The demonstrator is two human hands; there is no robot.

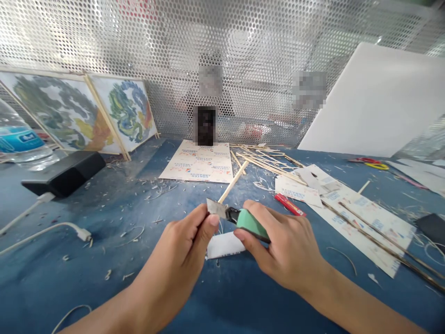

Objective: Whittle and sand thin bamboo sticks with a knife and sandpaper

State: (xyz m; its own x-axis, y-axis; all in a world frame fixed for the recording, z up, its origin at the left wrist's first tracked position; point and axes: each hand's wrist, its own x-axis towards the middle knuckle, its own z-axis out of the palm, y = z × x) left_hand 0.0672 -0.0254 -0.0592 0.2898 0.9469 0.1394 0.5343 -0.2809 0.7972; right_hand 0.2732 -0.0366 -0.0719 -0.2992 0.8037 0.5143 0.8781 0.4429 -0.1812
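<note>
A thin pale wooden strip (235, 181) is pinched between the thumb and fingers of my left hand (181, 250), its far end pointing away from me. My right hand (290, 243) is closed around a green utility knife (251, 224). The knife's bare blade points left and lies against the strip, right beside my left thumb. The near end of the strip is hidden by my fingers and the blade. On the table below my hands is a small piece of white sandpaper (225, 245), partly covered by the right hand.
Wooden strips (267, 160) lie piled behind the hands, near printed sandpaper sheets (198, 162). A red cutter (290, 204) lies right of them, with scissors (377, 164) farther off. Dragon paintings (128, 111), a water bottle (22, 139) and a black device (66, 171) with white cables stand left. Shavings litter the blue table (139, 208).
</note>
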